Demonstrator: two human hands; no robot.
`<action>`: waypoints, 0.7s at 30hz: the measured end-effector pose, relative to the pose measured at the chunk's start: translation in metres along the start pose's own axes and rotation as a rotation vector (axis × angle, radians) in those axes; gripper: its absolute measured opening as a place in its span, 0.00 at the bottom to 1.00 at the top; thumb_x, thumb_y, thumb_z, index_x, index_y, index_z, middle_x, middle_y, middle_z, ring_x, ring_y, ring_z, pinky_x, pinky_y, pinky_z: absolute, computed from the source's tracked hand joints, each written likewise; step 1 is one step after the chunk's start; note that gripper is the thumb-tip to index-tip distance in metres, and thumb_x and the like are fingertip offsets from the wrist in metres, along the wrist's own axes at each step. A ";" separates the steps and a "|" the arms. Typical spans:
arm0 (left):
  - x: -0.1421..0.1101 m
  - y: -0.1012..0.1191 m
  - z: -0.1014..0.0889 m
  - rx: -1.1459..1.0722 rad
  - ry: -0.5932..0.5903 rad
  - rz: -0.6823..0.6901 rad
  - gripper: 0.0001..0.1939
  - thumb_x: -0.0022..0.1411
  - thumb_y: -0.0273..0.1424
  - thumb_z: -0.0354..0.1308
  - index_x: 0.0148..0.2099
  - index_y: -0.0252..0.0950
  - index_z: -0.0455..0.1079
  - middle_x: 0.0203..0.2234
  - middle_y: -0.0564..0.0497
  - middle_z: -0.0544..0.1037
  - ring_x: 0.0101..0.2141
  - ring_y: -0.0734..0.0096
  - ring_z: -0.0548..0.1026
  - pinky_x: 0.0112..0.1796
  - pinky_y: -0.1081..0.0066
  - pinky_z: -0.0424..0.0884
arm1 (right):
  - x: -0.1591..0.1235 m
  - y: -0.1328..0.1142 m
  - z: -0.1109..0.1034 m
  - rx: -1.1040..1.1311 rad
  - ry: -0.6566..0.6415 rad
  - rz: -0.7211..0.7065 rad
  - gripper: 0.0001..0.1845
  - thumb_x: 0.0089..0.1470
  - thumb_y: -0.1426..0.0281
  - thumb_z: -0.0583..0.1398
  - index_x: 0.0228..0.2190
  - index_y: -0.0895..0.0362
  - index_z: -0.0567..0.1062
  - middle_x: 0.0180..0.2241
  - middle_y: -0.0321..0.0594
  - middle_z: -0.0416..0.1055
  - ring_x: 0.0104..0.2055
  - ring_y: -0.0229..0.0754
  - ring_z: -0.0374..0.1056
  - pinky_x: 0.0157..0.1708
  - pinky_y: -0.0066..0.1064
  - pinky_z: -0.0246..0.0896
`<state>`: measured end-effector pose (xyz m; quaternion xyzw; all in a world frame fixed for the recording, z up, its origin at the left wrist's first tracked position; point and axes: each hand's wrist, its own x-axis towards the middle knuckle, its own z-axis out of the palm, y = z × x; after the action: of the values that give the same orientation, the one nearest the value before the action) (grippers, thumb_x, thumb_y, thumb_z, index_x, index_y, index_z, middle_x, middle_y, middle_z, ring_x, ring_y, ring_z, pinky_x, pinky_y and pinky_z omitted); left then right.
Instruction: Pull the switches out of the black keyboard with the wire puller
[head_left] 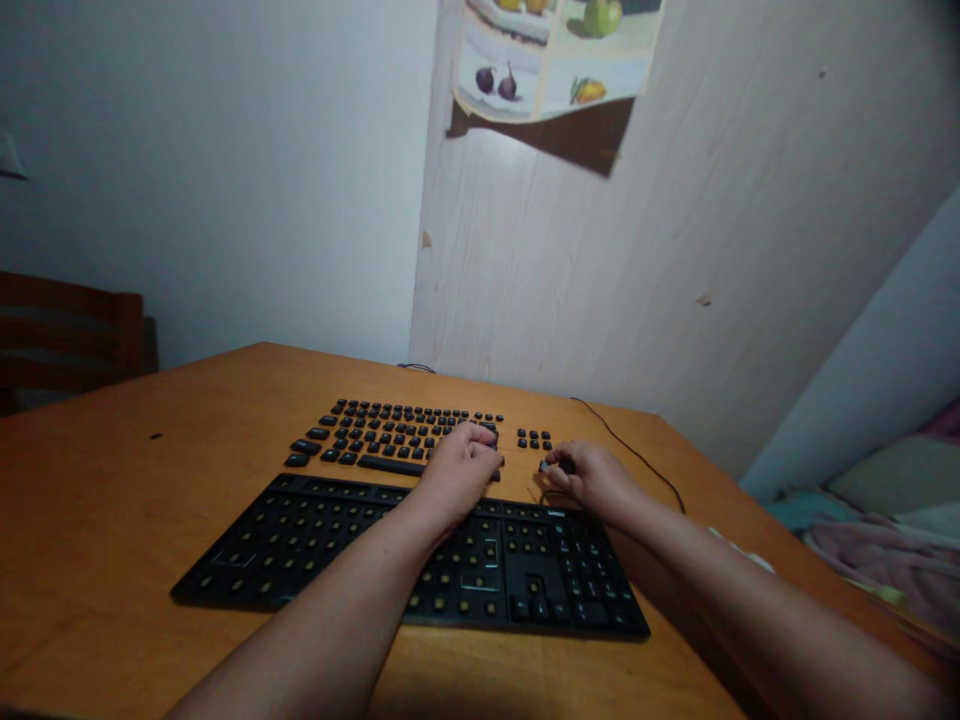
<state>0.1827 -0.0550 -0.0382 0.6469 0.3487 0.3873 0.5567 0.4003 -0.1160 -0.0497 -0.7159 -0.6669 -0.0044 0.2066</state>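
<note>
Right now, someone's two bare hands are busy at a wooden table (90,530) with a black keyboard (519,572) lying flat on it. Most of the keyboard shows little pale pegs with no caps on them. Only its right end, with the number keys and the arrow keys, has caps on. Just past the keyboard, loose black keys (384,438) lie in tidy rows, with a long bar key (390,465) in the row nearest the keyboard. A small bunch of six keys (533,439) sits apart, between the rows and the cord (630,438).

The left hand (463,465) is bent low over the right end of the rows. Its fingers curl in, and I can't tell if they hold a key. The right hand (589,478) is pinched nearly closed on a small dark piece (544,467), which looks like a key, above the table behind the keyboard.

I think the step in hand is sorting and handling the loose keys. The next move seems to call for a soft pinch and steady wrists, so the neat rows don't get bumped.
</note>
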 end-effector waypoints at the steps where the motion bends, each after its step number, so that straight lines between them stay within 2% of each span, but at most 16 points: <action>1: 0.000 0.002 -0.001 -0.016 0.019 0.002 0.15 0.54 0.28 0.58 0.45 0.32 0.65 0.27 0.52 0.73 0.27 0.75 0.71 0.30 0.75 0.65 | 0.005 0.002 0.002 0.003 -0.020 0.016 0.10 0.52 0.65 0.60 0.34 0.55 0.79 0.34 0.42 0.77 0.35 0.43 0.69 0.34 0.30 0.58; 5: 0.001 0.005 -0.005 -0.088 0.060 -0.011 0.14 0.54 0.27 0.59 0.44 0.32 0.66 0.30 0.50 0.74 0.29 0.74 0.72 0.31 0.75 0.65 | 0.018 0.004 0.012 0.032 -0.058 0.041 0.10 0.52 0.64 0.61 0.32 0.55 0.80 0.30 0.41 0.77 0.30 0.42 0.68 0.29 0.29 0.56; 12: 0.001 0.007 -0.005 -0.087 0.065 -0.018 0.14 0.53 0.25 0.58 0.44 0.32 0.67 0.29 0.50 0.75 0.30 0.74 0.72 0.31 0.75 0.64 | 0.030 0.007 0.023 0.117 -0.069 0.036 0.10 0.54 0.66 0.59 0.34 0.57 0.80 0.34 0.42 0.78 0.35 0.43 0.70 0.35 0.30 0.60; 17: -0.001 0.008 -0.005 -0.088 0.046 -0.033 0.13 0.54 0.26 0.57 0.43 0.32 0.66 0.29 0.51 0.74 0.30 0.74 0.71 0.31 0.75 0.64 | 0.028 0.011 0.021 0.154 -0.044 0.049 0.13 0.54 0.65 0.59 0.36 0.57 0.80 0.32 0.42 0.78 0.34 0.43 0.70 0.35 0.31 0.61; 21: -0.003 0.010 -0.004 -0.090 0.039 -0.025 0.11 0.54 0.25 0.57 0.42 0.33 0.66 0.28 0.53 0.73 0.29 0.74 0.70 0.30 0.75 0.63 | 0.022 0.011 0.008 0.197 0.016 0.058 0.18 0.56 0.61 0.56 0.40 0.59 0.79 0.34 0.44 0.78 0.36 0.45 0.71 0.36 0.33 0.62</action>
<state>0.1778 -0.0572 -0.0281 0.6090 0.3497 0.4082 0.5832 0.4108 -0.0927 -0.0533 -0.7112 -0.6413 0.0617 0.2814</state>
